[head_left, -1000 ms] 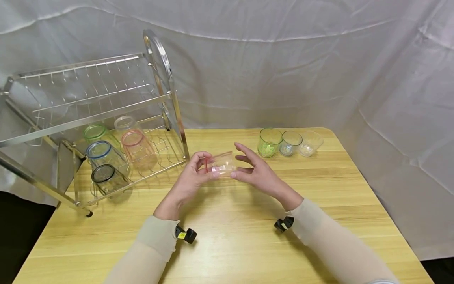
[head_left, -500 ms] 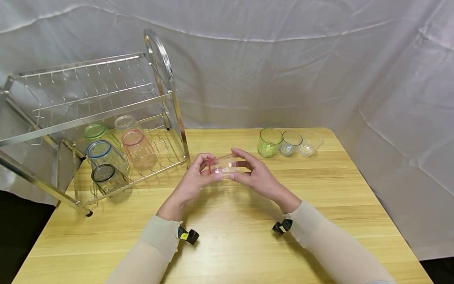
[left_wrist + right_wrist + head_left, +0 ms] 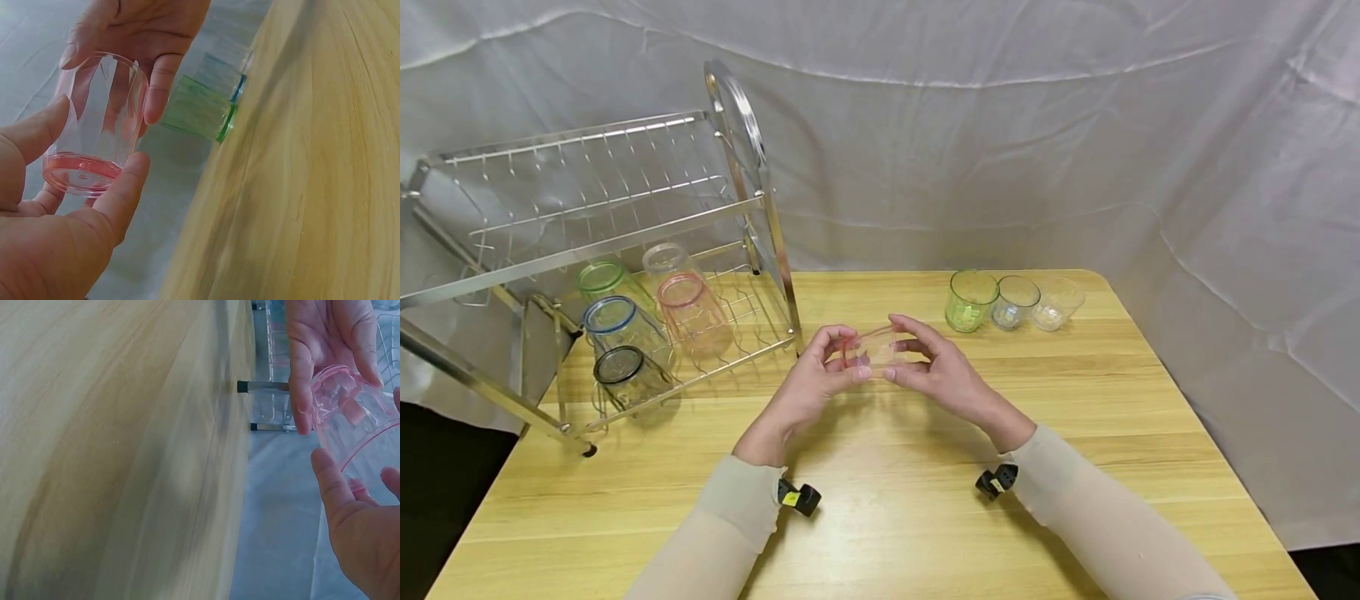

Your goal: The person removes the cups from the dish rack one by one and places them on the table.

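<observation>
Holding a see-through, pink-tinted tumbler with faceted walls [image 3: 871,352] between both hands, raised off the pale wooden tabletop [image 3: 880,517]. Step in hand, as I judge it: steadying or turning the tumbler two-handed. Next move calls for one firm grip before the other loosens; smooth walls could slip.

Tumbler lies nearly sideways: thick pinkish-red base toward left, thin-lipped mouth toward right. Glass or plastic, cannot tell.

Left hand [image 3: 811,371] pinches the base end, thumb on the near side. Right hand [image 3: 942,367] pinches the mouth end, forefinger and thumb well apart across it.

Farther left: silvery two-tier wire rack [image 3: 779,258], five colour-ringed tumblers on its lower shelf, apparently bottom-up. Back right, upright in a row: green tumbler [image 3: 972,302], bluish tumbler [image 3: 1015,303], colourless tumbler [image 3: 1057,303]. Behind all, pale grey draped cloth [image 3: 925,167].
</observation>
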The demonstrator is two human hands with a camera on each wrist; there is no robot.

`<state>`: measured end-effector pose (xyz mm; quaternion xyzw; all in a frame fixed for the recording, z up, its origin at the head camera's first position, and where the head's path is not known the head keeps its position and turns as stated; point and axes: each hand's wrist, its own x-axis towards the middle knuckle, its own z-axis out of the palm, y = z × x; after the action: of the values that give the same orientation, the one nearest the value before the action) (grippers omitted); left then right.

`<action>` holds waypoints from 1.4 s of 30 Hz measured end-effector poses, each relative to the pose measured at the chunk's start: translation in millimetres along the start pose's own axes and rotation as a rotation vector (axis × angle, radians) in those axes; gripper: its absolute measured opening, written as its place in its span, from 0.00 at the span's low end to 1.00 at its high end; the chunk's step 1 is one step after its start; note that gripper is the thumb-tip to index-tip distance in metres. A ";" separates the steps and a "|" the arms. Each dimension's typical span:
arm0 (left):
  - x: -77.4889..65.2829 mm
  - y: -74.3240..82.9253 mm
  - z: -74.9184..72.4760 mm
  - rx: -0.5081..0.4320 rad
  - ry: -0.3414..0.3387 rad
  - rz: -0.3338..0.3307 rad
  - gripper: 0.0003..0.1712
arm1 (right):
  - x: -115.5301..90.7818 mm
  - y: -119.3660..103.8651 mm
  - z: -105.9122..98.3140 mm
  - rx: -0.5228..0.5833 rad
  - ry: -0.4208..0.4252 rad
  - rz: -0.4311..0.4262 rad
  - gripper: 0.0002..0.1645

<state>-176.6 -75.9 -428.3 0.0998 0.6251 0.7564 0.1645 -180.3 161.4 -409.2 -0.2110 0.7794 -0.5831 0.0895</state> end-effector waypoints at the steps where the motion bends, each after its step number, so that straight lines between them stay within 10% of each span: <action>1: -0.1 0.0 0.0 0.003 0.002 0.001 0.34 | 0.0 0.2 0.0 -0.007 -0.004 0.003 0.48; 13: -7.4 8.6 -0.3 0.206 0.062 0.001 0.39 | 2.4 1.2 -1.5 -0.051 0.010 0.004 0.48; 24: -32.6 34.9 -13.2 0.649 0.485 0.176 0.13 | 26.3 -8.4 -29.4 -0.211 0.041 -0.001 0.48; 30: -37.8 37.9 -29.3 0.882 0.655 0.294 0.12 | 54.2 -19.9 -57.6 -0.493 0.027 0.010 0.49; 42: -39.7 26.1 -47.6 0.951 0.591 0.104 0.16 | 103.7 -15.9 -67.9 -0.961 -0.164 0.097 0.50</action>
<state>-160.0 -138.5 -410.0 -0.0225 0.9112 0.3941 -0.1181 -295.7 172.0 -362.4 -0.2372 0.9596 -0.1342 0.0703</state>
